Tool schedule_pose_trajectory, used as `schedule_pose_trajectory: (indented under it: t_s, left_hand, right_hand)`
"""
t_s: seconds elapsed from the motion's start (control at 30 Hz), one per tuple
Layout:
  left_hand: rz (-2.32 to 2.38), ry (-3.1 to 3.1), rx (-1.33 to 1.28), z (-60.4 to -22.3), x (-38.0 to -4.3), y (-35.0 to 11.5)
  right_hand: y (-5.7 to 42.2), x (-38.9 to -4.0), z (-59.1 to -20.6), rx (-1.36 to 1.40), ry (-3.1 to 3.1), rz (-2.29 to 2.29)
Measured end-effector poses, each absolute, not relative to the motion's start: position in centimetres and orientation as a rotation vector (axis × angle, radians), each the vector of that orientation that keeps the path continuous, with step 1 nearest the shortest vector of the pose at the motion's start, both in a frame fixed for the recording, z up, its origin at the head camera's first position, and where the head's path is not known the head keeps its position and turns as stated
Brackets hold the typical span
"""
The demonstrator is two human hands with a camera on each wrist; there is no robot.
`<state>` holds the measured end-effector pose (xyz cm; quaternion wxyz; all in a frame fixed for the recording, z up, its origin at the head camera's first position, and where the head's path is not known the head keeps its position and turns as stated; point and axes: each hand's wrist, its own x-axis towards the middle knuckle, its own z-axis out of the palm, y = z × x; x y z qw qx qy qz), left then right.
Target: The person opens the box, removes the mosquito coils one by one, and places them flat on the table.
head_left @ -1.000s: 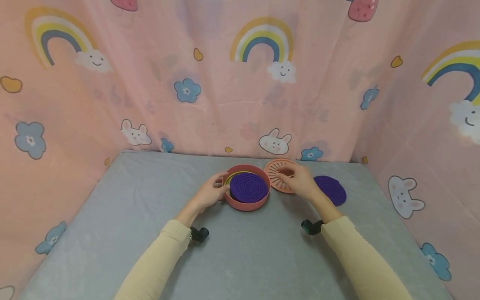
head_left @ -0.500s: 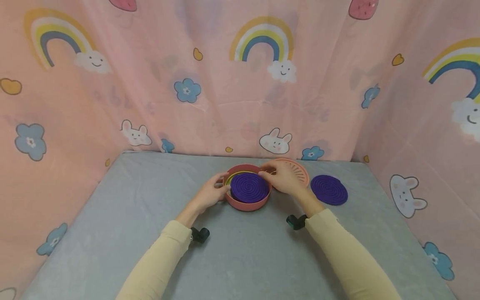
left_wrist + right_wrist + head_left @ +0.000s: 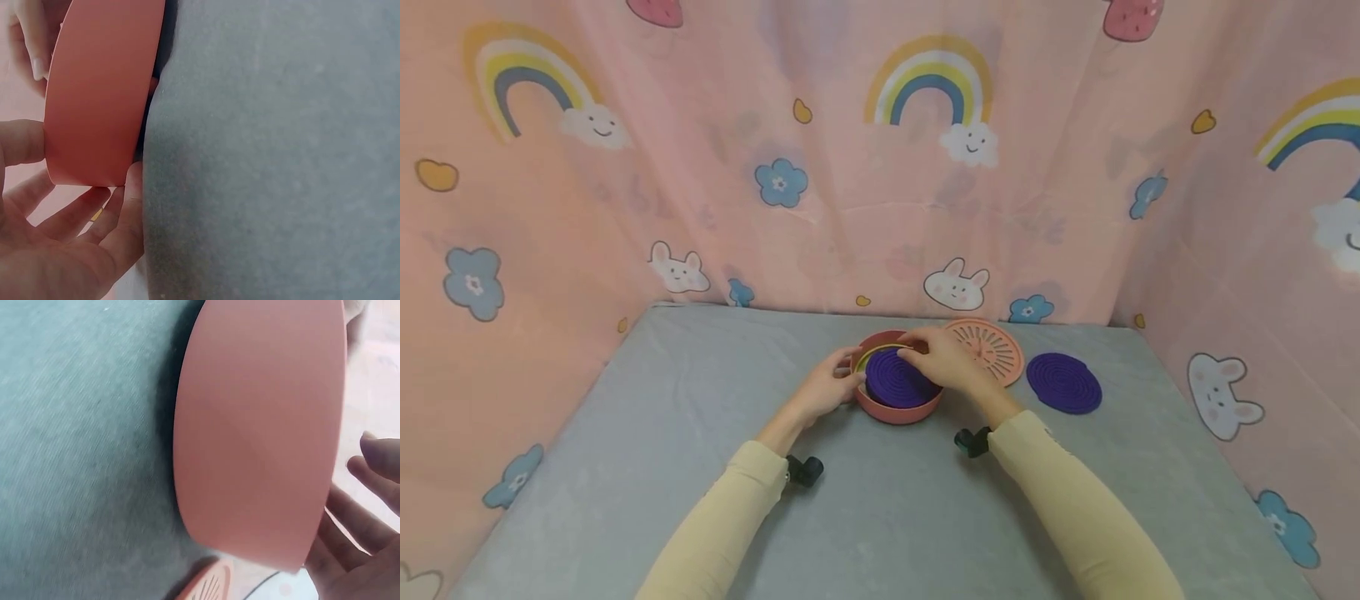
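A round red mosquito coil box (image 3: 897, 415) stands uncovered on the table, with a purple mosquito coil (image 3: 891, 382) and a yellow ring (image 3: 863, 360) inside. My left hand (image 3: 823, 387) grips the box's left side, thumb at the rim and fingers against the wall (image 3: 103, 94). From the right, my right hand (image 3: 946, 358) reaches over the box. Its thumb and forefinger tips are close together above the coil, nothing visible between them; in the right wrist view the other fingers (image 3: 350, 534) lie by the wall's far edge.
An orange slotted lid (image 3: 1000, 354) lies just behind the right hand. Farther right on the grey tabletop (image 3: 880, 517) lies a second purple coil (image 3: 1063, 383). A pink printed curtain (image 3: 850, 233) rises behind the table and along both sides.
My right hand has moved left from above the slotted lid to over the box and its coil, uncovering the lid. The left hand keeps its grip on the box.
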<state>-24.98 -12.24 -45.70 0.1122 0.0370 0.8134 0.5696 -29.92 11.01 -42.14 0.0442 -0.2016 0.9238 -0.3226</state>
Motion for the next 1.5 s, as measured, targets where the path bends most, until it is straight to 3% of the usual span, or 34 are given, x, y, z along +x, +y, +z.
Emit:
schedule_pose_trajectory:
  t_s: [0.77, 1.5]
  left_hand:
    - [1.691, 2.378, 0.154, -45.9, -25.0, -12.2]
    - [1.728, 2.351, 0.152, -46.0, -24.9, -12.4]
  right_hand:
    - [9.0, -30.5, -43.4, -0.663, 2.821, -0.761]
    - [10.2, -31.2, -42.2, -0.655, 2.773, -1.077]
